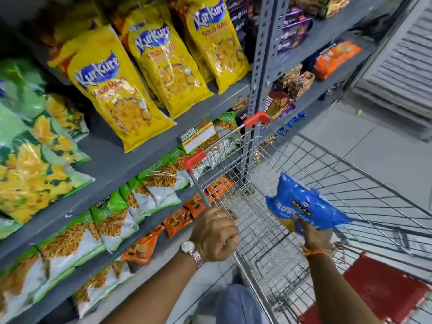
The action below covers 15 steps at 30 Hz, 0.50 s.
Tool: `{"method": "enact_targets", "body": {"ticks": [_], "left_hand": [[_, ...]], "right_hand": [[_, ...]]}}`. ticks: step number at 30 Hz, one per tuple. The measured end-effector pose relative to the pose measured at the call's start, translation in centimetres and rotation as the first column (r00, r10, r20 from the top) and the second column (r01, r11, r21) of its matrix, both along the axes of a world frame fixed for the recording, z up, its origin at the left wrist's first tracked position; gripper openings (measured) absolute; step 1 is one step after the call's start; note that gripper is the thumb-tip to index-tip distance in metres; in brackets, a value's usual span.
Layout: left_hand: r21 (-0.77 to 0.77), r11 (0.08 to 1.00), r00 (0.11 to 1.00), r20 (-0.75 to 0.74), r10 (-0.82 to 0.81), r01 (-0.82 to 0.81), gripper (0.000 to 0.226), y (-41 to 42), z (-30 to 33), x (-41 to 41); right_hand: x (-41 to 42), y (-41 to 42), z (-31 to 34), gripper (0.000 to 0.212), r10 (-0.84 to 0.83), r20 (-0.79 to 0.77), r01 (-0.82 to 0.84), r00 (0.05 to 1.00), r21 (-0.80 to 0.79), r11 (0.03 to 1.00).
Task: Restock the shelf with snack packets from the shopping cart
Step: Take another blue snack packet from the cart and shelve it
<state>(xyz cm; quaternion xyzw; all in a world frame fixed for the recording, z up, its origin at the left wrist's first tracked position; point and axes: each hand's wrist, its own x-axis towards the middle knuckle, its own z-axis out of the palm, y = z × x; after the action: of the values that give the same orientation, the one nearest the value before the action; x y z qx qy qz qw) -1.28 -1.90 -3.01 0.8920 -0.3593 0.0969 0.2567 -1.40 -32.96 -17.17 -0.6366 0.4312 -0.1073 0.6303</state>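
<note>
My right hand [315, 236] holds a blue snack packet [304, 206] by its lower end, lifted above the wire basket of the shopping cart [374, 183]. My left hand [214, 235], with a watch on the wrist, is closed around the cart's left rim near its red corner cap. The grey metal shelf [117, 164] stands to the left, filled with yellow Kurkure packets [117, 94], green chip packets [30, 160], green-and-white namkeen packets [112, 220] and orange packets [177, 220] lower down.
A grey slotted upright post [261, 54] divides the shelving; purple, brown and orange packs [336, 58] sit on the shelves to its right. A red flap [383, 291] lies at the cart's near end. Pale tiled floor and a shutter lie beyond the cart.
</note>
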Motion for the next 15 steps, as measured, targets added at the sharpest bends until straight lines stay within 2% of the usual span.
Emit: {"method": "enact_targets", "body": {"ticks": [3, 6, 10, 12, 15], "left_hand": [[0.05, 0.999, 0.999, -0.033, -0.013, 0.015, 0.037, 0.1, 0.5, 0.0], [0.094, 0.995, 0.999, -0.044, -0.029, 0.033, 0.039, 0.3, 1.6, -0.2], [0.01, 1.0, 0.998, -0.061, 0.017, -0.016, 0.032, 1.8, 4.9, -0.8], [-0.071, 0.993, 0.996, -0.006, 0.091, -0.091, 0.028, 3.0, 8.0, -0.7], [-0.178, 0.954, 0.948, 0.167, 0.271, -0.242, 0.023, 5.4, 14.8, -0.8]], "right_hand": [[1.0, 0.5, 2.4, 0.04, 0.083, 0.037, -0.083, 0.996, 0.011, 0.996], [2.5, 2.1, 7.4, 0.046, 0.159, 0.139, -0.144, 0.977, -0.112, 0.983], [3.6, 3.8, 14.8, 0.043, 0.287, 0.195, -0.254, 0.938, -0.177, 0.951], [4.1, 5.1, 19.4, 0.042, 0.354, 0.274, -0.296, 0.894, -0.231, 0.927], [4.2, 7.8, 28.3, 0.04, 0.388, 0.418, -0.323, 0.822, -0.22, 0.92]]}}
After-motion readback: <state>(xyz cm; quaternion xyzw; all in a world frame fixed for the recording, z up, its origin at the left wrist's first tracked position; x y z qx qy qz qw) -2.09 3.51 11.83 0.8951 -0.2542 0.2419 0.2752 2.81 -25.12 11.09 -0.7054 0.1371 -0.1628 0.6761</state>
